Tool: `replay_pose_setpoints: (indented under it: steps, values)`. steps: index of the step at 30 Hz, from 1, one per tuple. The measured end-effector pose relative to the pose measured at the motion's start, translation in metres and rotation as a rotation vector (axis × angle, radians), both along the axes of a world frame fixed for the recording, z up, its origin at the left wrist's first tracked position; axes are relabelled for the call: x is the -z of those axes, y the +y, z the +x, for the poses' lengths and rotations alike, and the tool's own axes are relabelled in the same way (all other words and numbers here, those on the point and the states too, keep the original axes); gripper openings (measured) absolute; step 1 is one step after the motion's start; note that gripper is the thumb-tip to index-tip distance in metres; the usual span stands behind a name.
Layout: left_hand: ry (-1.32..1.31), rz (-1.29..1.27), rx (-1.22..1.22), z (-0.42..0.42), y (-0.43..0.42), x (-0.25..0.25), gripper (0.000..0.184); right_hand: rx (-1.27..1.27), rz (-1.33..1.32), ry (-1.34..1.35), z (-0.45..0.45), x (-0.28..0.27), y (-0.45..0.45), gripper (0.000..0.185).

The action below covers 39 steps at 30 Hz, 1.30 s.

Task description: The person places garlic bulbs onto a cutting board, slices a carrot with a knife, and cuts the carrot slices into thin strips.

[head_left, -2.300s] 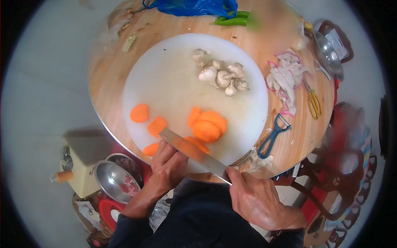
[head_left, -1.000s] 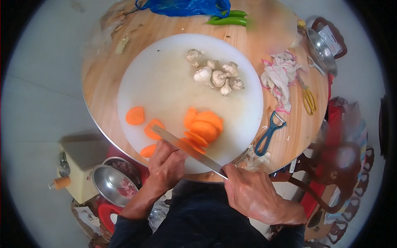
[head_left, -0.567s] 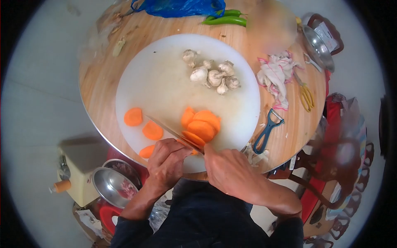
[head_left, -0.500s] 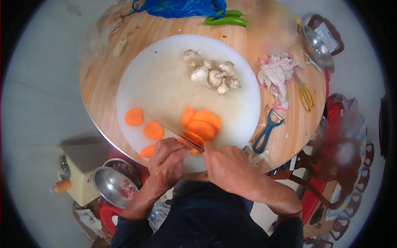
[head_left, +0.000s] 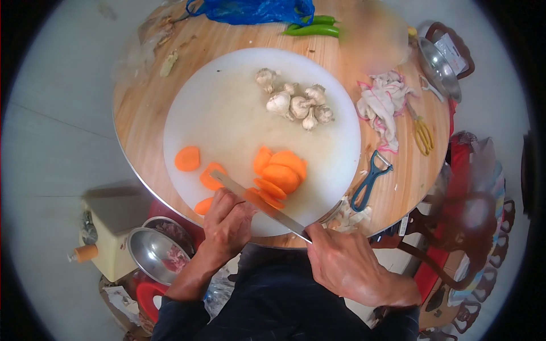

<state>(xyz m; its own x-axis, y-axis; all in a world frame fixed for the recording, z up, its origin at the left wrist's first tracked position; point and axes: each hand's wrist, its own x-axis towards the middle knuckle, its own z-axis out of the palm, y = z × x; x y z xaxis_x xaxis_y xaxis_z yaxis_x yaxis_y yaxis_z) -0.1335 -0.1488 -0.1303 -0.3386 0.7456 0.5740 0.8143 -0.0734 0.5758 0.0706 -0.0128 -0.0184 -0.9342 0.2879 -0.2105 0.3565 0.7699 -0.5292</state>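
A kitchen knife (head_left: pixel 278 216) is in my right hand (head_left: pixel 347 262), its blade slanting up and left across the near part of the round white cutting board (head_left: pixel 210 113). My left hand (head_left: pixel 228 223) is closed beside the blade, fingers bent over a carrot piece that they mostly hide. Just beyond the blade lies an overlapping pile of carrot slices (head_left: pixel 282 172). More slices rest at the left: one flat slice (head_left: pixel 187 158), one by the knife tip (head_left: pixel 212 175), and one near my left hand (head_left: pixel 203 206). Several garlic bulbs (head_left: pixel 298 104) sit on the board's far right.
Right of the board are a blue peeler (head_left: pixel 369 183), a white cloth (head_left: pixel 384 105) and yellow-handled scissors (head_left: pixel 422 135). Carrot or vegetable peelings (head_left: pixel 348 217) lie near the table's front edge. Green peppers (head_left: pixel 313 29) and a blue bag (head_left: pixel 250 10) are at the back. A metal bowl (head_left: pixel 149 254) stands lower left.
My right hand has moved right and toward my body, and the knife blade now shows flatter and further out. My left hand has stayed nearly in place.
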Motion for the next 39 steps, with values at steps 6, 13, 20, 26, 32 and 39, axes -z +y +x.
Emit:
replay_pose_setpoints:
  steps: [6,13,20,26,32,39]
  values:
    - [0.030,0.017,0.003,0.000,0.001,-0.001,0.030,0.007,0.021,-0.010,0.004,0.001,-0.002,0.013]
    - [0.024,0.012,0.048,-0.001,0.001,0.000,0.032,0.041,-0.118,-0.014,-0.038,0.031,0.006,0.017]
    - [0.031,-0.049,-0.002,-0.002,-0.005,-0.002,0.033,0.056,-0.071,0.048,-0.040,0.049,0.006,0.015]
    - [0.044,0.008,-0.033,0.009,0.001,0.010,0.034,0.110,-0.052,-0.024,-0.025,0.042,0.012,0.016]
    - [0.042,0.059,-0.030,0.011,0.007,0.010,0.028,0.120,-0.106,0.017,-0.016,0.018,0.018,0.017]
    - [0.035,0.044,0.008,0.009,0.009,0.007,0.030,0.104,-0.083,0.035,-0.005,0.009,0.013,0.016]
